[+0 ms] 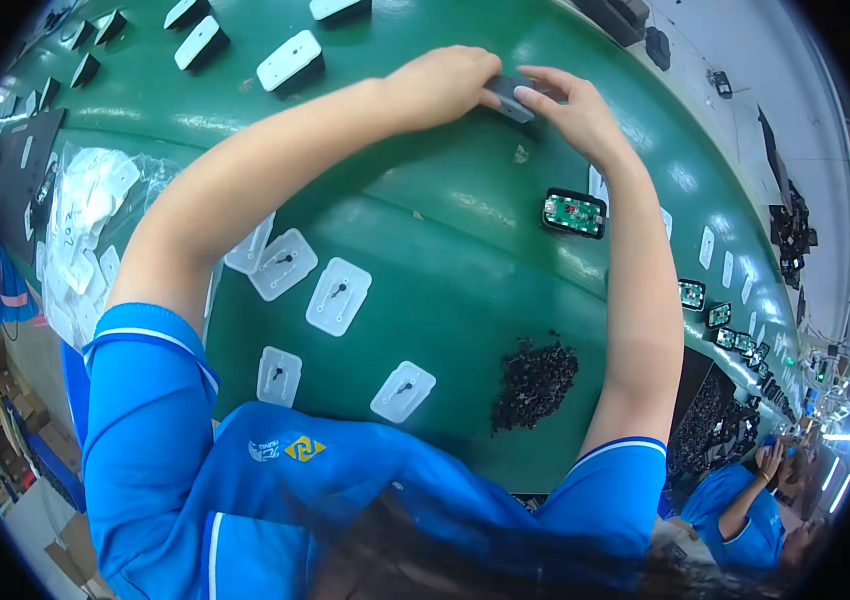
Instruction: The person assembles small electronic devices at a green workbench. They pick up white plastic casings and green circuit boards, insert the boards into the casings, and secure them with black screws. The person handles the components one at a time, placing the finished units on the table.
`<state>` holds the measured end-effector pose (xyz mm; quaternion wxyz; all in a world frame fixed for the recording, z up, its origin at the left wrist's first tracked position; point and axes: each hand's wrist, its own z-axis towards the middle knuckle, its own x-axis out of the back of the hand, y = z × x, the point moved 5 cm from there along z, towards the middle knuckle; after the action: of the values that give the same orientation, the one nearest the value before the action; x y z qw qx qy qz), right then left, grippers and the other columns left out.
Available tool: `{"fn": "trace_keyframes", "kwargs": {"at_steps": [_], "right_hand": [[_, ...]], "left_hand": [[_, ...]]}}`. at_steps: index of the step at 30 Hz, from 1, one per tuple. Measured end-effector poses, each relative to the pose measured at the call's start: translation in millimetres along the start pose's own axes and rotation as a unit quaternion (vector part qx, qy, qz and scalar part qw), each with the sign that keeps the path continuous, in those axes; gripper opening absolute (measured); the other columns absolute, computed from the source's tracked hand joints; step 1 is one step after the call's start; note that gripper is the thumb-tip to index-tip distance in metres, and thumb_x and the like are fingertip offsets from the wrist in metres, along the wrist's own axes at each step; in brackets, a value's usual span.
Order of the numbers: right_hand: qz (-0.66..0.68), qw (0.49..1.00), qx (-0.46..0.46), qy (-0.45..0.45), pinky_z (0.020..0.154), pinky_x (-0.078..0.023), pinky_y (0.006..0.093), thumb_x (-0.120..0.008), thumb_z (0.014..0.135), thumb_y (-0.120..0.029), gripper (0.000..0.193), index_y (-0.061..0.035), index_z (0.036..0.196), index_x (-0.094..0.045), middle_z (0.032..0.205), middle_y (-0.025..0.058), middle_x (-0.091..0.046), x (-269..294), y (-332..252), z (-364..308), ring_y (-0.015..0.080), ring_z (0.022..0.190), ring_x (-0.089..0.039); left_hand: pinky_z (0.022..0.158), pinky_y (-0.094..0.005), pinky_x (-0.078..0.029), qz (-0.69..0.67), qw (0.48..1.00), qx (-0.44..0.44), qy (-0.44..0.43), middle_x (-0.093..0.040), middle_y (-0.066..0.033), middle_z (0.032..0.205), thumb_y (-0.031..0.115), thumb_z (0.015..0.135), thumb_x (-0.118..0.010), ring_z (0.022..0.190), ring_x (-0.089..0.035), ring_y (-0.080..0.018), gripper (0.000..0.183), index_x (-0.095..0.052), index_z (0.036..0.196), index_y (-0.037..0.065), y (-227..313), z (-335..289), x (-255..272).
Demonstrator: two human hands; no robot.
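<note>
Gripping the dark case (513,104) over the worktop (425,270) toward one o'clock, the left hand (453,78) at its nine and the right hand (577,112) at its three — neither clearly nearer — hold its long axis roughly ten-to-four.

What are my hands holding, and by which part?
A dark case, held between the left hand at its left end and the right hand at its right end.

Dk case (515,103), 1 o'clock, pt. hidden by R hand (583,115); blk bits (535,385), 4 o'clock, too sm. to ID.
</note>
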<state>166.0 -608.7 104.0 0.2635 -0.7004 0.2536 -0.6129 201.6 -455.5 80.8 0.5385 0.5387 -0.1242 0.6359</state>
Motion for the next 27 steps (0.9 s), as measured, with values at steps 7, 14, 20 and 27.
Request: {"fn": "trace_keyframes", "kwargs": {"at_steps": [7,14,20,27], "right_hand": [[-0.102,0.987,0.064,0.104,0.086,-0.046,0.0346,-0.071,0.076,-0.034,0.044,-0.0068,0.11,-0.062,0.108,0.0121,-0.062,40.1,-8.8,-74.6,0.0251,0.1,-0.058],[-0.198,0.971,0.103,0.08,0.088,-0.045,0.0374,-0.076,0.068,-0.013,0.053,-0.0072,0.117,-0.055,0.105,0.0133,-0.053,-1.3,13.5,-141.3,0.0299,0.105,-0.051],[-0.002,0.995,0.046,0.089,0.074,-0.049,0.0428,-0.071,0.075,-0.024,0.054,-0.0027,0.119,-0.047,0.095,0.0205,-0.06,2.5,4.3,-157.1,0.0359,0.084,-0.061],[-0.012,0.999,0.011,-0.037,0.061,-0.049,0.0464,-0.06,0.082,-0.036,0.044,-0.0019,0.104,-0.042,0.072,0.0215,-0.063,-31.6,-22.5,-201.2,0.0415,0.064,-0.062]], "left_hand": [[0.057,-0.0261,-0.053,-0.219,0.915,0.277,-0.196,-0.064,-0.0106,0.078,0.038,0.091,-0.056,0.056,-0.061,-0.0147,0.042,-0.06,0.102,-0.003,-66.9,25.0,-7.2],[0.053,-0.0262,-0.051,-0.217,0.854,0.384,-0.276,-0.061,-0.0076,0.071,0.042,0.091,-0.054,0.053,-0.058,-0.0125,0.044,-0.054,0.103,0.0,-66.2,29.0,2.1],[0.064,-0.0416,-0.051,0.176,0.959,0.212,-0.065,-0.065,-0.0189,0.082,0.051,0.085,-0.057,0.073,-0.065,-0.0336,0.055,-0.054,0.101,-0.002,-56.9,46.3,32.8],[0.075,-0.0395,-0.052,0.157,0.964,0.138,-0.164,-0.066,-0.0194,0.088,0.068,0.077,-0.053,0.086,-0.066,-0.0296,0.077,-0.056,0.1,-0.005,107.2,54.8,-42.2]]}}
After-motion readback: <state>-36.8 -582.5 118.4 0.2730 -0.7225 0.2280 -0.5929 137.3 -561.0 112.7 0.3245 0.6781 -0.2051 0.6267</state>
